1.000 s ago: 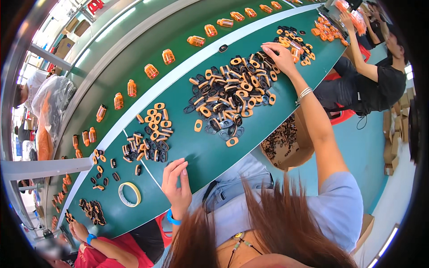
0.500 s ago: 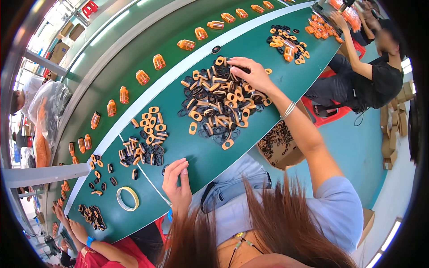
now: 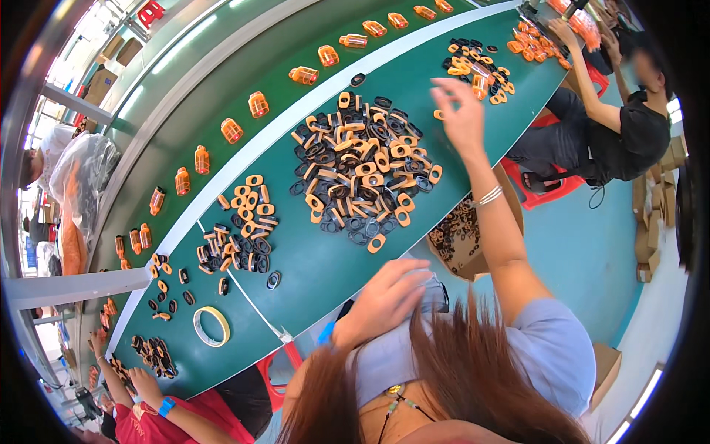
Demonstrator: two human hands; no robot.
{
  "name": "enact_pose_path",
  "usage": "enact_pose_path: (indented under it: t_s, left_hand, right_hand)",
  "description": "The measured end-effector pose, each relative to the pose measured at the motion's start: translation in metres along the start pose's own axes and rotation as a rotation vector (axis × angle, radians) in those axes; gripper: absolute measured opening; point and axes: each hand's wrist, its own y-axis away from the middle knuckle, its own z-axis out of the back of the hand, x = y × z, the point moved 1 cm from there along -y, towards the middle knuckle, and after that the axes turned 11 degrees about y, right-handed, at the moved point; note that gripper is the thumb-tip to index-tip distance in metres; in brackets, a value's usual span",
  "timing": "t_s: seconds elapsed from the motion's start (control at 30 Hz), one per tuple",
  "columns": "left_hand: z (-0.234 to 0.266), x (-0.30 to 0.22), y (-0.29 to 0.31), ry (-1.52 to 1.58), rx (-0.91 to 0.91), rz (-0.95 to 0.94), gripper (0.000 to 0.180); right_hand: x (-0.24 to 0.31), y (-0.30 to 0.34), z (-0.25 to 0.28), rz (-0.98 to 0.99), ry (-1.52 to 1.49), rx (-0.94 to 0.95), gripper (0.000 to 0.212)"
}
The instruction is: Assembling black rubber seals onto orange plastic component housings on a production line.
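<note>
A big heap of small orange and black oval rings (image 3: 362,166) lies on the green table (image 3: 296,311) in front of me. Just right of it, my right hand (image 3: 462,118) hovers with fingers curled but apart, slightly blurred, and nothing visible in them. Close by its fingertips is a single orange ring (image 3: 438,115). My left hand (image 3: 388,296) is over the table's front edge by my lap, fingers stretched out and holding nothing. A smaller cluster of the same rings (image 3: 248,222) sits to the left, with one black ring (image 3: 274,280) apart from it.
Orange transparent bottle-shaped pieces (image 3: 258,104) line the green conveyor (image 3: 244,70) beyond a white rail. A tape roll (image 3: 211,326) lies at left. Co-workers sit on both sides, one in black (image 3: 629,133), one in red (image 3: 185,422). A carton of rings (image 3: 473,244) stands below the table.
My right hand has left the heap and moved right. My left hand has shifted right, from the table to my lap. The heap's right side has changed shape, and the bottle-shaped pieces have drifted slightly left.
</note>
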Motion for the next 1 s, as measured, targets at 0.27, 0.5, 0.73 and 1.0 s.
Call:
enact_pose_path:
  t_s: [0.27,0.5,0.73,1.0]
  left_hand:
    - [-0.028,0.051,-0.037,-0.061,0.101,-0.014,0.030]
    - [-0.021,0.059,-0.050,-0.204,-0.015,0.035,0.024]
    - [0.029,-0.006,-0.066,0.023,-0.388,-0.015,0.018]
    - [0.081,-0.036,-0.040,0.191,-0.403,0.015,0.032]
  right_hand:
    - [-0.096,-0.025,0.031,-0.110,0.601,-0.105,0.048]
    - [-0.061,0.004,0.036,-0.060,-0.152,-0.073,0.048]
    - [0.053,0.069,0.050,0.006,-0.773,0.428,0.046]
    - [0.122,0.096,0.050,0.135,-0.881,0.728,0.039]
